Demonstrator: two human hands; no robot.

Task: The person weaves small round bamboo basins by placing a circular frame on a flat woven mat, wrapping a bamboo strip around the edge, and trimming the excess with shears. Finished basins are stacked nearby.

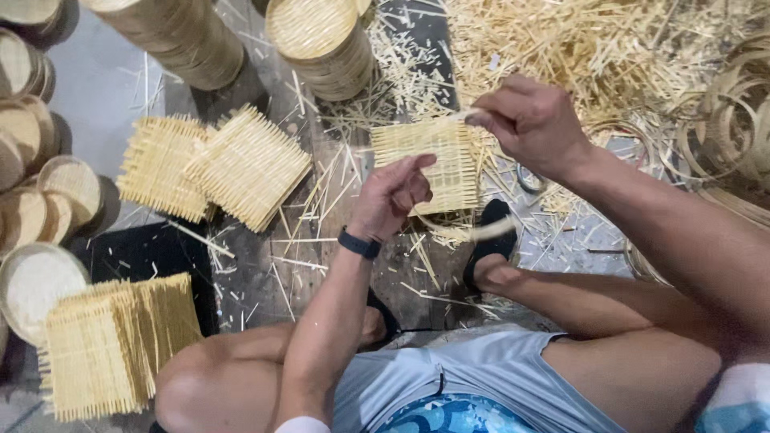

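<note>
**Both hands gripping one woven bamboo mat**

Gripping from below, the left hand is closing its fingers on the lower left edge of a small woven mat of pale bamboo slats, thumb lying across the face. Right hand is pinching a thin bamboo strip at the mat's top right corner, fingertips clenched tight on it. Mat is being held in the air, roughly flat to the camera, above the person's sandalled foot.

Head view, rest of scene: person is sitting low, knees spread, wearing grey shorts and a dark wristband on the left wrist. Two finished mats are lying overlapped on the dark floor to the left, well apart from the hands. A thicker stack of mats is sitting near the left knee. Round basket stacks are standing at the top; more round pieces are lining the left edge. Loose bamboo slivers are piling up at top right, beside coiled hoops.
</note>
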